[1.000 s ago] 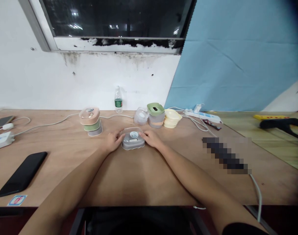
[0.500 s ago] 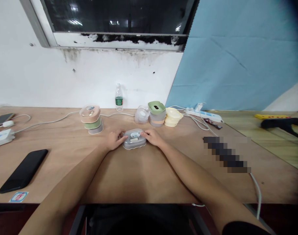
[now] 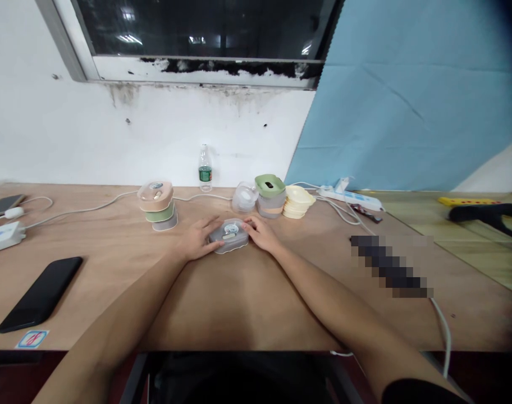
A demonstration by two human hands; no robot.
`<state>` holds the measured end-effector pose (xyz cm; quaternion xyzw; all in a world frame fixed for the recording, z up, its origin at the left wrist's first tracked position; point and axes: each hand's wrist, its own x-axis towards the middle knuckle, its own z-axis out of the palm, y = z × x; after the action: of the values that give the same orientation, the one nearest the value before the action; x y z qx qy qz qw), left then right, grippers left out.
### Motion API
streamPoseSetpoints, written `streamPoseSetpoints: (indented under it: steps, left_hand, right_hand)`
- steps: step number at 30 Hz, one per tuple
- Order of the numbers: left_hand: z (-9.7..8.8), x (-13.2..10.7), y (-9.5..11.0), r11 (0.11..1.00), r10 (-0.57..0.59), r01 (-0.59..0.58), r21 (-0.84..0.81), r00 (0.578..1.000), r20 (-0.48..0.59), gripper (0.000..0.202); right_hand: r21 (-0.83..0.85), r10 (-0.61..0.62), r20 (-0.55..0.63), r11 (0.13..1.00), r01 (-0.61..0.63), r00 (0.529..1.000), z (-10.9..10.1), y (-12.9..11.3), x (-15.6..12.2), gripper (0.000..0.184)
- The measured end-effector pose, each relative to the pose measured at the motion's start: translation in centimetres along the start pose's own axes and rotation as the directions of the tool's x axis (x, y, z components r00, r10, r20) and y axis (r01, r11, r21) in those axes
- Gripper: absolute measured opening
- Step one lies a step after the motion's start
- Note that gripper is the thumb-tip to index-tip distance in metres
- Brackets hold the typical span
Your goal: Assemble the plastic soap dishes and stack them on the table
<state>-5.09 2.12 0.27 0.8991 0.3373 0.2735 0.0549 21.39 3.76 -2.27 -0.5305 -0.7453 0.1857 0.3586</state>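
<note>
A grey soap box (image 3: 229,238) with a clear lid and a round label lies on the table in front of me, turned slightly. My left hand (image 3: 197,241) spans its left end, the thumb at the front side and the spread fingers at the back. At the right end, my right hand (image 3: 261,234) grips the box with thumb and fingers; some fingertips are hidden behind it. Beyond my left hand stands a stack of soap boxes, with a pink lidded box (image 3: 155,194) on top, a green box (image 3: 160,213) in the middle and a grey box (image 3: 165,223) below.
Behind the right hand are clear lids (image 3: 244,197), a green tray (image 3: 270,184) over grey bases (image 3: 270,203), and stacked cream trays (image 3: 298,201). A bottle (image 3: 205,171) stands by the wall. A phone (image 3: 41,293) lies left; a power strip (image 3: 352,196) and cables sit right.
The soap box has shifted slightly left and away from me and has turned a little. The fingers of my left hand have spread wider around its end; my right hand has moved with it.
</note>
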Motion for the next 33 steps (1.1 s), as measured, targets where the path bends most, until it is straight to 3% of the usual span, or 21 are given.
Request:
streamPoseSetpoints:
  steps: [5, 7, 9, 11, 14, 18, 21, 23, 25, 28, 33]
  left_hand:
    - [-0.4, 0.2, -0.1, 0.998, 0.053, -0.051, -0.033, 0.997, 0.048, 0.048]
    - [-0.3, 0.1, -0.9, 1.0, 0.023, -0.023, 0.011, 0.999, 0.026, 0.055]
    - [-0.2, 0.0, -1.9, 0.994, -0.054, 0.054, 0.093, 0.999, -0.004, 0.058]
    - [-0.1, -0.2, -2.9, 0.964, -0.177, 0.189, 0.185, 0.981, -0.08, 0.055]
    - [-0.2, -0.5, -4.2, 0.896, -0.299, 0.352, 0.271, 0.929, -0.219, 0.049]
    - [-0.3, -0.7, -4.6, 0.858, -0.307, 0.4, 0.323, 0.902, -0.302, 0.042]
    - [-0.3, -0.7, -4.2, 0.868, -0.275, 0.358, 0.345, 0.924, -0.267, 0.043]
    - [-0.3, -0.6, -4.0, 0.897, -0.245, 0.296, 0.327, 0.951, -0.187, 0.046]
    - [-0.3, -0.6, -3.9, 0.911, -0.239, 0.271, 0.31, 0.961, -0.137, 0.045]
    - [-0.3, -0.6, -4.0, 0.885, -0.283, 0.327, 0.33, 0.943, -0.176, 0.042]
    - [-0.4, -0.8, -4.2, 0.84, -0.346, 0.41, 0.355, 0.909, -0.232, 0.039]
  right_hand:
    - [-0.004, -0.034, -0.06, 0.999, 0.034, 0.998, 0.1, 0.2, 0.1, 0.037]
    - [0.005, -0.023, -0.113, 1.0, 0.023, 0.993, 0.0, 0.3, 0.2, 0.037]
    - [0.012, -0.009, -0.238, 1.0, 0.012, 0.971, -0.5, 0.5, 0.2, 0.037]
    - [0.003, -0.009, -0.426, 1.0, 0.012, 0.904, -1.3, 1.2, 0.3, 0.037]
    - [-0.008, 0.024, -0.649, 0.999, -0.038, 0.76, -3.2, 3.0, 0.7, 0.035]
    - [0.091, 0.192, -0.767, 0.977, -0.192, 0.612, -5.5, 6.4, 1.3, 0.035]
    - [0.167, 0.285, -0.789, 0.952, -0.256, 0.545, -6.5, 8.4, 1.7, 0.042]
    - [0.198, 0.322, -0.779, 0.941, -0.276, 0.539, -6.6, 9.2, 1.8, 0.05]
    - [0.199, 0.33, -0.755, 0.939, -0.281, 0.566, -6.5, 9.7, 2.0, 0.055]
    - [0.164, 0.311, -0.727, 0.944, -0.285, 0.612, -6.2, 9.9, 2.1, 0.056]
    - [0.154, 0.304, -0.719, 0.947, -0.284, 0.625, -5.9, 9.6, 2.2, 0.042]
